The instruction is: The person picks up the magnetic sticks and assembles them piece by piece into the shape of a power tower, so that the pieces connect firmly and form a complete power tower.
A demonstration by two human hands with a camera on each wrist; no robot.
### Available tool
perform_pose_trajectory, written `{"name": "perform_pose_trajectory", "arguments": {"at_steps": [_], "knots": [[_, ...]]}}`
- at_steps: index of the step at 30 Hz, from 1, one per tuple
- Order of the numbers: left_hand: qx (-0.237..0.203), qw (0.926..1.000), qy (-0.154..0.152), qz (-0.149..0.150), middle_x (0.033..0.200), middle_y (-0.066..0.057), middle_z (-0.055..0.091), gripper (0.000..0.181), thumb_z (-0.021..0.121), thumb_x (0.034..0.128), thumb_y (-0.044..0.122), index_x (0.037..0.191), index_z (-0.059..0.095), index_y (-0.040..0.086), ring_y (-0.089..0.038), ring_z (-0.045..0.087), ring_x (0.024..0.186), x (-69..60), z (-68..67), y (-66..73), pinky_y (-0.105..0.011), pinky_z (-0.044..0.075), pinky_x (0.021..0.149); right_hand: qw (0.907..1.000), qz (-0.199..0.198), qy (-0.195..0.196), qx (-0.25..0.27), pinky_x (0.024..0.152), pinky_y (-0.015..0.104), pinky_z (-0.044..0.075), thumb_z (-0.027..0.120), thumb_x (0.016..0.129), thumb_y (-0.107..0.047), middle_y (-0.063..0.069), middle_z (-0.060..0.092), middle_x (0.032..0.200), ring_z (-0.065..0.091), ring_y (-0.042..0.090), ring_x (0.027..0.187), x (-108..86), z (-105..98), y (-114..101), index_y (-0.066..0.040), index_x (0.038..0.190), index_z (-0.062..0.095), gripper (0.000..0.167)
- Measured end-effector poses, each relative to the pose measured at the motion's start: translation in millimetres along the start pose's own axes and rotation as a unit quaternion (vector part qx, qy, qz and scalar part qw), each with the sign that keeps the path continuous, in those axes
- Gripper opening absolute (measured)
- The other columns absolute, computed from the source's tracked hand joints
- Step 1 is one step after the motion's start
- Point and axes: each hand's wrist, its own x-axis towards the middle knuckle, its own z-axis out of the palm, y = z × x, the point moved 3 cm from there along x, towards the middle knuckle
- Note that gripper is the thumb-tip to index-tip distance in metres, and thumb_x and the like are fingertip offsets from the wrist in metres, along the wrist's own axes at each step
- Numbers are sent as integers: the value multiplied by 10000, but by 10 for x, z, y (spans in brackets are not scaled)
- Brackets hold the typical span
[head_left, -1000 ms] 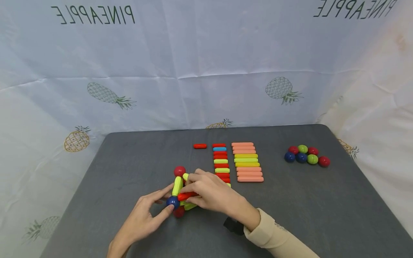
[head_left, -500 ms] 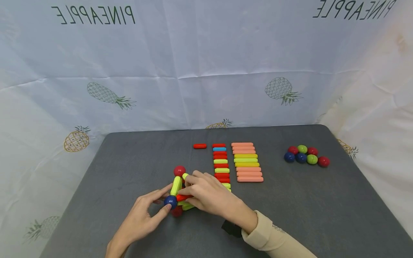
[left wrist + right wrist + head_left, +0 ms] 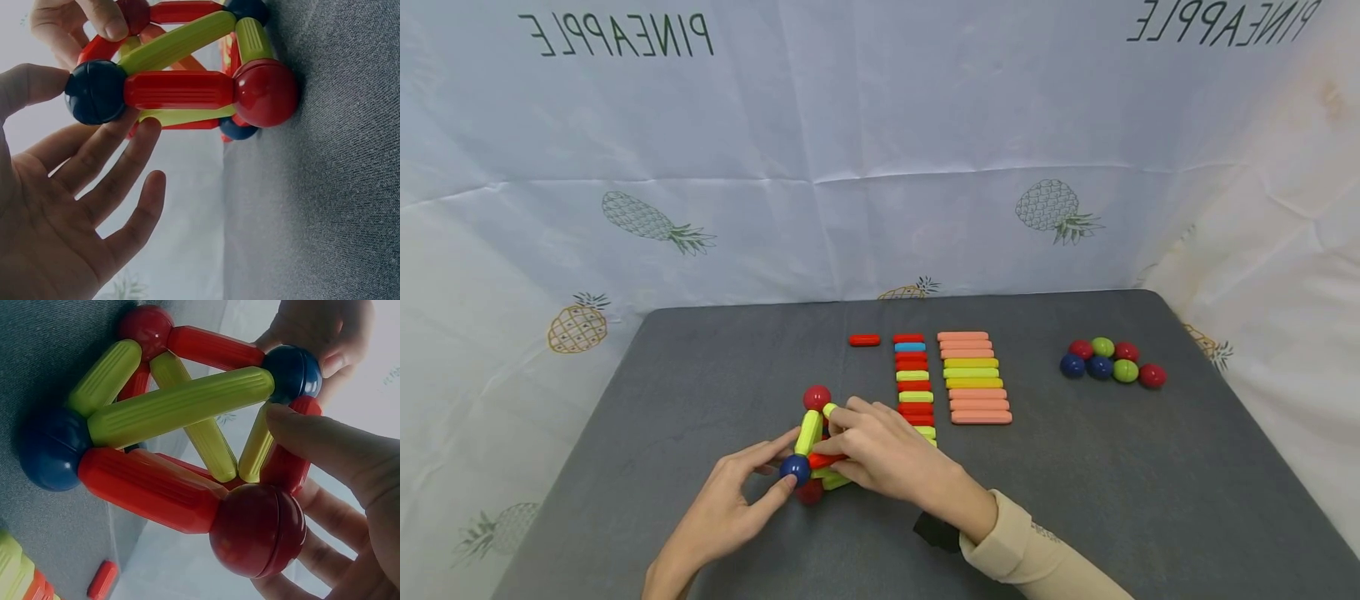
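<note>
A frame (image 3: pixel 181 406) of coloured rods and balls stands on the desk (image 3: pixel 1037 500), between the person's hands: at 2 o'clock from the left hand (image 3: pixel 730 508) and at 9 o'clock from the right hand (image 3: pixel 883 450).

The key relation is at its near corner. There a blue ball (image 3: pixel 795 470) meets a short red rod (image 3: pixel 827 460), whose long axis runs from the ball towards 3 o'clock in the head view. In the right wrist view the rod's other end appears to touch a dark red ball (image 3: pixel 257 531). The left hand is nearer the blue ball and pinches it between thumb and fingers, its other fingers spread. The right hand is nearer the rod and grips it, thumb on 1 side and fingers on the other.

From the blue ball, a lime rod (image 3: pixel 808 433) points to 1 o'clock, up to a far red ball (image 3: pixel 817 397). The right hand hides much of the frame in the head view.

I see no container; the loose parts lie straight on the desk. From the frame, a column of short rods (image 3: pixel 913 375) and a column of 9 long rods (image 3: pixel 973 373) lie near 1 and 2 o'clock, a lone red rod (image 3: pixel 864 340) near 12 to 1 o'clock, and 7 loose balls (image 3: pixel 1100 367) well apart, between 2 and 3 o'clock.
</note>
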Motion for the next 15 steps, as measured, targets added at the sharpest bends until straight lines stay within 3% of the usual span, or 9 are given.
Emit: {"name": "perform_pose_trajectory", "arguments": {"at_steps": [6,10,15], "knots": [[25,10000,-10,-9,1149,63,743,473,726,943,147,1402,619,97,35,647,954,-2,-12,-9,-288,584,815,9999,60,-56,-121,630,124,252,847,852,-277,-85,591,846,429,61,762,7,48,-8,-256,1074,818,225],[61,10000,43,5,1099,84,736,475,726,940,132,1400,619,91,39,649,942,-9,-9,-14,-321,593,812,9996,45,114,-245,616,125,234,850,845,-306,-89,599,849,432,65,755,21,83,-31,-264,1056,817,218],[170,9996,205,-22,1108,85,747,494,772,919,233,1378,640,106,33,662,940,-6,16,-19,-334,600,793,9998,109,169,-87,608,119,234,844,845,-348,-87,603,838,409,56,733,28,77,-31,-269,1055,816,226]]}}
